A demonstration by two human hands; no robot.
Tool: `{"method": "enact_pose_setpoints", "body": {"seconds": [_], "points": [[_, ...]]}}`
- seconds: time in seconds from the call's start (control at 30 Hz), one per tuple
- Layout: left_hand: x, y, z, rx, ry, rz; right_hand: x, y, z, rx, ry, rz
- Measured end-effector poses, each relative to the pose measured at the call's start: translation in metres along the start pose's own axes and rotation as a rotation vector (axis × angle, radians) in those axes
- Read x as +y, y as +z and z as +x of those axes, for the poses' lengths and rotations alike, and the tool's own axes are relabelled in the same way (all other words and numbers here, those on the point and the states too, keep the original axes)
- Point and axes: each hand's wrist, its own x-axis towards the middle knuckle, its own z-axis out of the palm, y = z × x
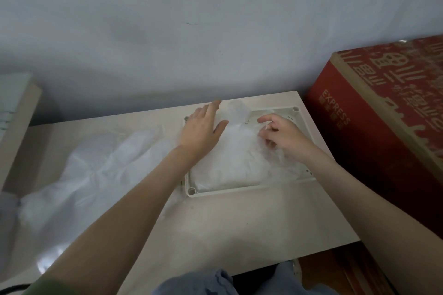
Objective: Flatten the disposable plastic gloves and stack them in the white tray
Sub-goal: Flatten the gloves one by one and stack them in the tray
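A white tray [239, 191] lies on the beige table, right of centre. Thin translucent plastic gloves [235, 160] are stacked inside it, and the top one reaches over the far rim. My left hand [203, 128] lies flat with straight fingers, pressing on the left far part of the stack. My right hand [282, 135] is over the right part of the stack, its fingers bent and pinching a fold of the top glove. A loose heap of crumpled gloves [96, 175] spreads over the left half of the table.
A large red cardboard box [383, 115] printed EXPRESS stands against the table's right side. A grey wall runs behind the table [251, 227]. A beige board [21, 122] leans at the far left. My lap in blue fabric shows below the table's front edge.
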Motion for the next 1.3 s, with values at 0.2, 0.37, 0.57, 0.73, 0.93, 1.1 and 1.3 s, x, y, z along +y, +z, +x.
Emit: {"method": "enact_pose_setpoints", "body": {"seconds": [0.2, 0.37, 0.57, 0.73, 0.93, 1.1, 1.3], "points": [[0.01, 0.017, -0.016, 0.06, 0.314, 0.149, 0.003, 0.0, 0.0, 0.044, 0.013, -0.084], [0.007, 0.03, -0.026, -0.299, 0.324, 0.355, 0.005, 0.0, -0.002, 0.052, 0.018, -0.074], [-0.002, 0.036, -0.027, -0.463, 0.231, 0.383, 0.005, -0.012, -0.007, -0.039, -0.004, 0.025], [-0.001, 0.033, -0.027, -0.484, 0.233, 0.377, 0.003, -0.027, -0.014, -0.087, 0.031, 0.205], [0.0, 0.034, -0.028, -0.472, 0.229, 0.381, 0.001, -0.045, -0.011, 0.209, 0.089, 0.185], [0.001, 0.033, -0.027, -0.465, 0.245, 0.38, -0.013, -0.036, -0.017, 0.274, -0.177, -0.354], [-0.001, 0.032, -0.025, -0.442, 0.272, 0.401, -0.022, 0.018, -0.037, -0.164, -0.246, -0.748]]}}
